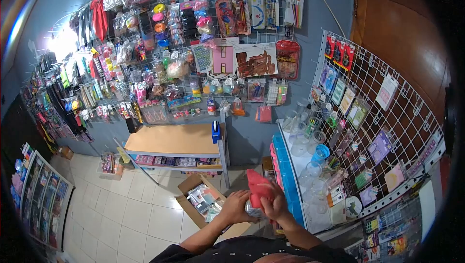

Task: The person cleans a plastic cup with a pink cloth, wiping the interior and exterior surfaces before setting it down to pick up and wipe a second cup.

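Left side: display rack (pixel 41 190) full of packaged goods, standing on the tiled floor (pixel 131 217). Far wall (pixel 244 127), left to middle: bagged items on wire mesh. Below the mesh, a shelf unit (pixel 169 138) with a wood-look top; blue dispenser (pixel 216 132) upright at its right end, small packs on the level underneath. Open cardboard box (pixel 190 209) on the floor, near side of the shelf unit, packets inside, flaps out.

Near middle: left hand (pixel 236 207) wrapped round the side of a clear container (pixel 253 210), fingers curled, narrow grip. Container is between the hands, just right of the box in view, partly hidden by them. Red cloth (pixel 258 185) bunched in the right hand (pixel 274 205), pinched closed, lying against the container's top; upper end sticks up.

Right: white shelf (pixel 295 159) with clear containers and a blue cup (pixel 320 153). Further right, wire panel (pixel 411 113) with hanging packs, brown door (pixel 402 35) behind.
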Tool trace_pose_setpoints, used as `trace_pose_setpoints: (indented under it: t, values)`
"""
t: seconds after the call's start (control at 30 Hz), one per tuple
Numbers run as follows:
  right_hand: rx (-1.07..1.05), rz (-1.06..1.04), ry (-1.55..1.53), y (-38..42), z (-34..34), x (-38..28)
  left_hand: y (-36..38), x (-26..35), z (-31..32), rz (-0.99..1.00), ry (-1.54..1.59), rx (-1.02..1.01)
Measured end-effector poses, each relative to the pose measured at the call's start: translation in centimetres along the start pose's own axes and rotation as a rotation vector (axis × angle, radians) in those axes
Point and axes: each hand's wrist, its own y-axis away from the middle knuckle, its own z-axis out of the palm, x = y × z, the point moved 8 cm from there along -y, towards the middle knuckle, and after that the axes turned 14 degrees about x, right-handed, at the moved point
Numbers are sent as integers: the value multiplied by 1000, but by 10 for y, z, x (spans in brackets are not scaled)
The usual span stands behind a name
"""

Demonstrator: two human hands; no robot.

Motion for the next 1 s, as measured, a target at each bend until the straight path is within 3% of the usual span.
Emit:
trace_pose_setpoints:
  t: [0.03, 0.17, 0.27, 0.4, 0.5, 0.53, 0.6, 0.67, 0.73, 0.8, 0.83, 0.9, 1.0]
  values:
    - [-107, -55, 57, 7, 4, -2, 1, -3, 0, -72, 33, -47]
    - [-202, -423, 146, 0, 5, -56, -1, 11, -3, 120, 174, -4]
    - [-217, -262, -98, -7, 3, -26, -7, 20, -6, 19, 190, -71]
    - [48, -202, -149, 9, -8, 25, 6, 18, 9, 90, -90, -208]
    - [269, 196, -160, 34, -22, 74, 14, 21, 14, 136, -75, -184]
    - [282, 393, -219, 47, -25, 102, 14, 19, 14, 71, -3, -188]
    - [471, 457, -345, 52, -47, 129, 14, 13, 15, -59, 146, -196]
    - [585, 529, -673, 40, -63, 139, 9, 3, -1, -195, 125, -133]
    - [509, 391, -592, 14, -87, 110, 11, -22, -8, -261, 64, -43]
    - [283, 306, -632, 3, -85, 79, 4, -26, -15, -256, 52, -14]
    - [-30, 232, -636, 13, -70, 90, 2, -26, -14, -262, 31, -24]
    - [-277, 63, -477, 10, -36, 38, -5, -16, -14, -194, 29, 3]
    - [-212, -254, 69, -7, 1, -44, 5, -44, 23, -65, 51, -40]
